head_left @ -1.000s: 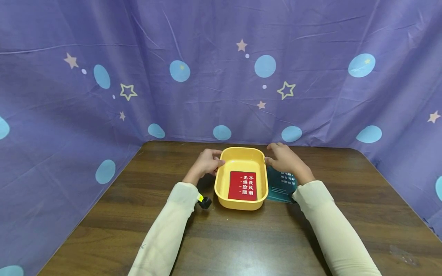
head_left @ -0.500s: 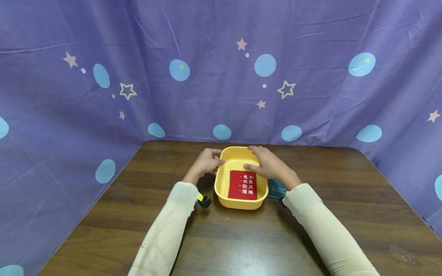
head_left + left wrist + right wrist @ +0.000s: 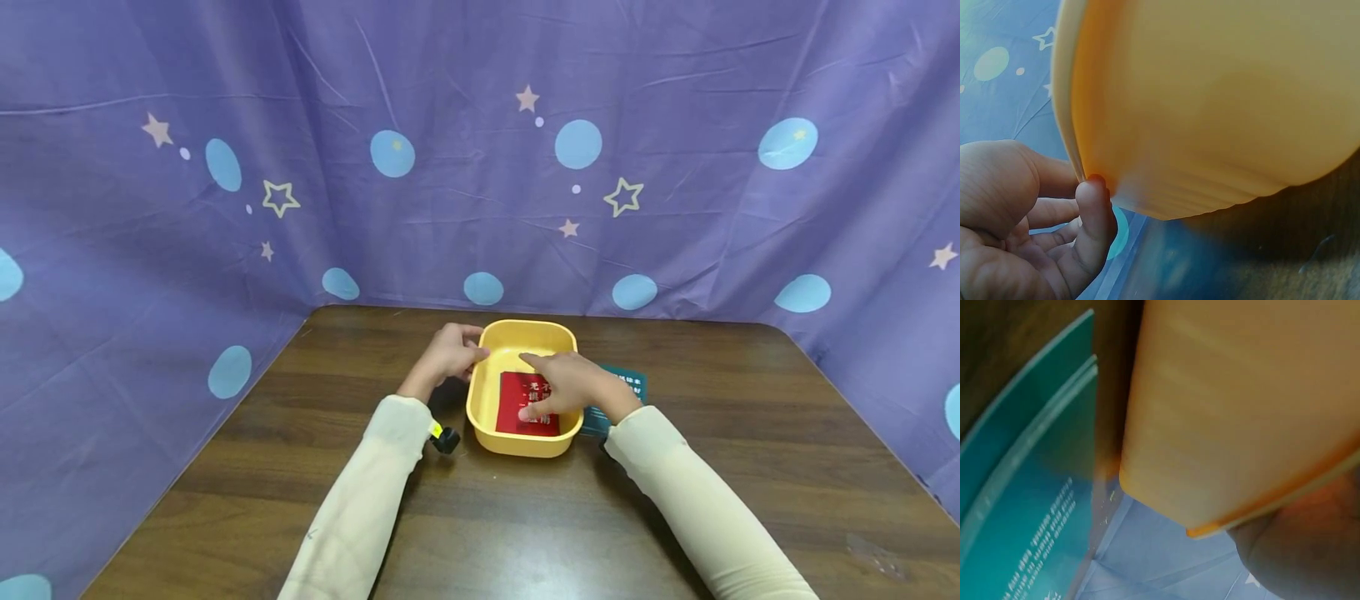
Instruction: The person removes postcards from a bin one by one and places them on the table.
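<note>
A yellow plastic tray point(image 3: 517, 446) with rounded corners stands on the table. My left hand point(image 3: 447, 354) pinches its left rim between thumb and finger, as the left wrist view shows. Inside the tray lies a red card point(image 3: 512, 402) with white characters. My right hand point(image 3: 567, 385) reaches over the tray's right rim, thumb and fingers spread above the red card and covering part of it. Whether the fingertips touch the card I cannot tell. Beside the tray, partly under my right wrist, are teal cards point(image 3: 1035, 469) with white print, at least two of them overlapping.
The brown wooden table point(image 3: 480, 525) runs back to a purple curtain point(image 3: 465, 233) with stars and blue dots. A small clear scrap point(image 3: 876, 554) lies near the right edge. A black wrist camera point(image 3: 446, 440) sits under my left wrist.
My right hand has moved left and toward me, from the tray's right rim to over the red card. The left hand and the tray have stayed put.
</note>
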`<control>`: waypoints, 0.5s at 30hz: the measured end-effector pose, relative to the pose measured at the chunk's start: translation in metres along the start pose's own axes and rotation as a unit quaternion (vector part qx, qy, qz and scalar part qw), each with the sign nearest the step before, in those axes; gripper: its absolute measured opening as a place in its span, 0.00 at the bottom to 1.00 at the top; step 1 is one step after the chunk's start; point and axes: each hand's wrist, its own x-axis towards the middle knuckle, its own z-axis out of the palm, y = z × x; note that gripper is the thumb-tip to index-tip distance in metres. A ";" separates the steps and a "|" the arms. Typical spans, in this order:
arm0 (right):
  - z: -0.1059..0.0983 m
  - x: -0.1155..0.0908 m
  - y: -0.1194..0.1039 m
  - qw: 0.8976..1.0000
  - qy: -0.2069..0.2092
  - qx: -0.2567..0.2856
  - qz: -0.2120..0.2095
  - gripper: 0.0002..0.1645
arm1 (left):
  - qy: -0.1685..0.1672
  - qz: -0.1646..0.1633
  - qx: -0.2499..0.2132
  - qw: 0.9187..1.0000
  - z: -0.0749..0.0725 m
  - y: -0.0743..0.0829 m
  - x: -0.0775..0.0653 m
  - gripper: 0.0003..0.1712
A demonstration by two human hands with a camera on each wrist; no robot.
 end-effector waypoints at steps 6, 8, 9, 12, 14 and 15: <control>0.004 0.001 -0.005 0.998 -0.031 -0.057 0.021 0.68 | -0.003 0.001 -0.001 1.000 0.000 0.000 0.001 0.27; 0.004 0.001 -0.006 0.997 -0.036 -0.069 0.025 0.68 | -0.003 0.000 -0.001 1.000 0.000 0.000 0.001 0.27; 0.005 0.001 -0.007 0.996 -0.038 -0.073 0.028 0.67 | -0.003 -0.001 0.000 1.000 0.000 0.000 0.001 0.27; 0.006 0.002 -0.007 0.996 -0.040 -0.077 0.032 0.66 | -0.002 -0.002 0.000 1.000 -0.001 0.000 0.001 0.27; 0.007 0.003 -0.008 0.996 -0.041 -0.076 0.035 0.65 | -0.001 -0.002 0.001 1.000 0.000 -0.001 0.001 0.27; 0.007 0.003 -0.008 0.996 -0.041 -0.075 0.036 0.65 | -0.001 -0.003 0.002 1.000 0.000 -0.001 0.000 0.27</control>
